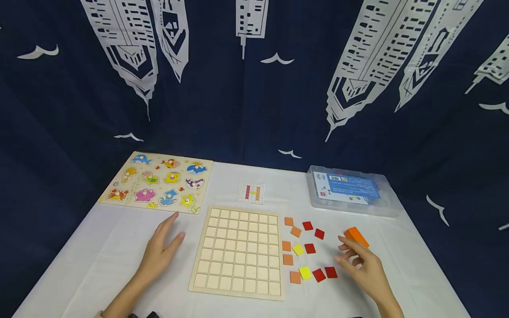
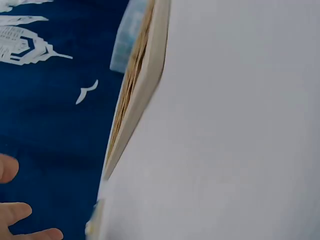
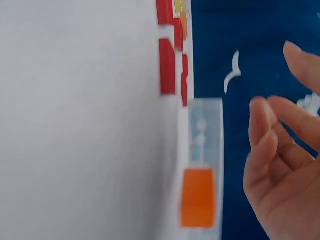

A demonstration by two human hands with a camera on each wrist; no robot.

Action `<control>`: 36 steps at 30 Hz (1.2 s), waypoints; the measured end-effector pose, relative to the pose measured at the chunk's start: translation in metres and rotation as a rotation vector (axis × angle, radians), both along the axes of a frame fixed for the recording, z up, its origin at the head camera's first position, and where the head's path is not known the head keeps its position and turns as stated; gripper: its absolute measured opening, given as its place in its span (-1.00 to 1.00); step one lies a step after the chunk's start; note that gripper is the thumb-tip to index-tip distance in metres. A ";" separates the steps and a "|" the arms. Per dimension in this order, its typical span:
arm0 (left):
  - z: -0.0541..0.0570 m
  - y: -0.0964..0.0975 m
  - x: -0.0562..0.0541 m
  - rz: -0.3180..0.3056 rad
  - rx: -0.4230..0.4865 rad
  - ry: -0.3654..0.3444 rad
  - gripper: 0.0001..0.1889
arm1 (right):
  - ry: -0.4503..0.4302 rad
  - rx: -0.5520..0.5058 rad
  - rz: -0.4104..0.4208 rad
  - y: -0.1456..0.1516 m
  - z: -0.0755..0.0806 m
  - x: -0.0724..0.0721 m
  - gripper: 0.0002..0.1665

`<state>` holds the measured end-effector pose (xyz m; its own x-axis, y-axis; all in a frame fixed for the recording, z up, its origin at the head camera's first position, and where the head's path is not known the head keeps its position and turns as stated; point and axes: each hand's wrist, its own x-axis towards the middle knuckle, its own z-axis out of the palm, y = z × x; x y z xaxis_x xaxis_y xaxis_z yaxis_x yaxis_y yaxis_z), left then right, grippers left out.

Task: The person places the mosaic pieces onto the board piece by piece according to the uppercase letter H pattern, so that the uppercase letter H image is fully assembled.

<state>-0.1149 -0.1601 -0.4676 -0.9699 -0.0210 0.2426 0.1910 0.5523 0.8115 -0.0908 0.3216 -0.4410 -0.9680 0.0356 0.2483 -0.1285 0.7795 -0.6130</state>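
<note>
In the head view a pale wooden grid board [image 1: 239,255] lies mid-table, its square cells bare. Loose square tiles are scattered along its right side: orange tiles [image 1: 295,277], yellow tiles [image 1: 305,273] and red tiles [image 1: 331,272]. Left of the board, my left hand [image 1: 157,254] has its fingers extended and holds nothing. My right hand [image 1: 363,267] hovers to the right of the tiles, fingers loosely bent, with nothing between them. Just beyond its fingertips sits an orange block [image 1: 356,236], which also shows in the right wrist view, apart from the hand.
A small pattern card [image 1: 251,193] with coloured squares lies behind the board. At the back left is a sea-animal peg puzzle [image 1: 155,182]; at the back right stands a clear plastic box [image 1: 350,191] with a blue label. A dark blue printed curtain [image 1: 222,110] hangs behind the white table.
</note>
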 end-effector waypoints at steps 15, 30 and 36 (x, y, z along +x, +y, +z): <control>-0.029 0.015 0.006 -0.102 0.122 -0.005 -0.51 | -0.343 -0.321 0.011 0.018 -0.028 0.007 -0.42; -0.034 0.016 0.009 -0.189 -0.168 0.058 -0.54 | -0.500 -0.200 -0.019 0.013 -0.032 0.000 -0.38; -0.035 0.016 0.010 -0.183 -0.229 0.063 -0.54 | -0.501 -0.144 -0.042 0.009 -0.030 0.001 -0.40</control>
